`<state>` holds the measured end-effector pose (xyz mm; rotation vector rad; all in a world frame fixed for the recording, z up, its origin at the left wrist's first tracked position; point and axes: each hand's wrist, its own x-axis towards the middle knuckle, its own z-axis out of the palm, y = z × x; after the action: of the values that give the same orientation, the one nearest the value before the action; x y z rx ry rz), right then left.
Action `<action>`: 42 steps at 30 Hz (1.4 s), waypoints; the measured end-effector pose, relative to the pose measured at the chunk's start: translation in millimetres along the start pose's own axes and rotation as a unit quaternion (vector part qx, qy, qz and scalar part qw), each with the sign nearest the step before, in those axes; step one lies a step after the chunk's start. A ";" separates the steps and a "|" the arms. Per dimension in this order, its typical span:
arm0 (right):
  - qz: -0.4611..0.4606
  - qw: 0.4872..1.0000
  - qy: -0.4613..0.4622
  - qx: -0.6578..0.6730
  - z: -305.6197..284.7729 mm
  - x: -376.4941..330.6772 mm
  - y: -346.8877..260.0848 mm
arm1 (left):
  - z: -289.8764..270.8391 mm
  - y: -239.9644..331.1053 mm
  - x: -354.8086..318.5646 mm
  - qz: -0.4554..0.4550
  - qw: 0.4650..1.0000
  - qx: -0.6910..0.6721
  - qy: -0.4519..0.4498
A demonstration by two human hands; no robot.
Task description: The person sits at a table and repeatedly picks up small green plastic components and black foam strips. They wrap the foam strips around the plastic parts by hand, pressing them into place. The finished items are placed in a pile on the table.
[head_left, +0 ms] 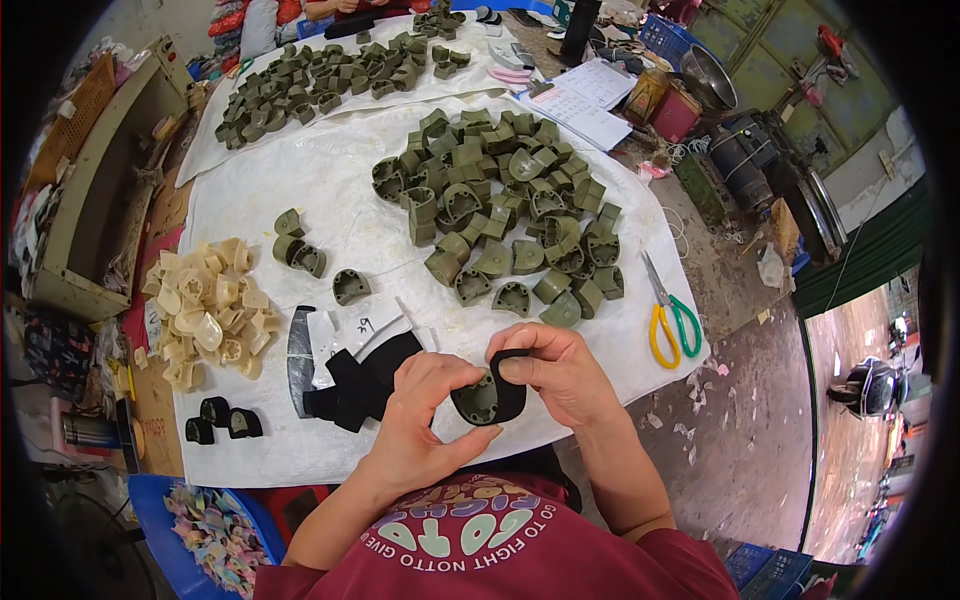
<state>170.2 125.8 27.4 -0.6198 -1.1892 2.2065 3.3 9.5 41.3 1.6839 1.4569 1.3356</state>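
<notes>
Between my hands is an olive-green plastic shoe heel (pixel 472 402), its hollow, ribbed side facing up. My left hand (pixel 425 408) grips the heel between thumb and fingers. A black covering strip (pixel 514 400) curves around the heel's right side. With thumb and forefinger, my right hand (pixel 556 378) pinches this strip's upper end, which stands away from the heel. Beyond my left hand, more black strips (pixel 352 385) lie in a stack beside white sheets (pixel 345 330). A single bare green heel (pixel 350 287) sits just past them.
A big pile of green heels (pixel 520 165) covers the table's middle, with another heap (pixel 310 85) farther back. Cream-coloured pieces (pixel 208 330) and black-covered heels (pixel 243 423) lie left. Scissors (pixel 672 325) rest at right. A blue tub (pixel 150 510) of scraps stands below.
</notes>
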 end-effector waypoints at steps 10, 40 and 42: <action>-0.112 0.973 -0.027 -0.197 10.6 -9.7 -5.7 | 0.0 -15.9 -7.3 -0.201 0.948 -0.244 -0.019; -0.372 0.746 0.007 -0.551 33.1 -10.8 0.1 | -10.6 -7.0 7.9 0.020 0.999 0.024 -0.009; -0.359 0.771 0.027 -0.525 37.3 -7.8 2.4 | -9.6 -6.3 8.5 0.041 0.998 0.051 0.003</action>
<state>152.2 97.2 45.1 -0.4717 -2.1462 0.7478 -8.6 17.3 42.0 1.8229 1.4980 1.3303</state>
